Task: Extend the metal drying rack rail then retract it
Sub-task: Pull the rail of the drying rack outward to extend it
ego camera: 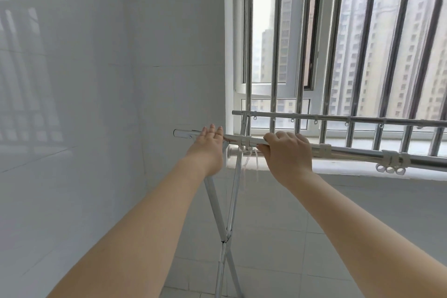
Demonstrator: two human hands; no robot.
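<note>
The near metal rail (350,152) of the drying rack runs from the right edge leftward, and a thinner inner tube (183,133) sticks out past the rack's crossed legs (223,215) toward the wall. My left hand (210,145) lies flat on this tube near its left end, fingers straight and together, not curled around it. My right hand (287,152) is wrapped around the thicker part of the rail, just right of the white clips at the leg joint.
A white tiled wall (96,104) stands close to the left, just beyond the tube's tip. A second rack rail (338,120) with small hooks runs behind. Window security bars (338,43) fill the upper right. White ring clips (390,169) hang on the near rail.
</note>
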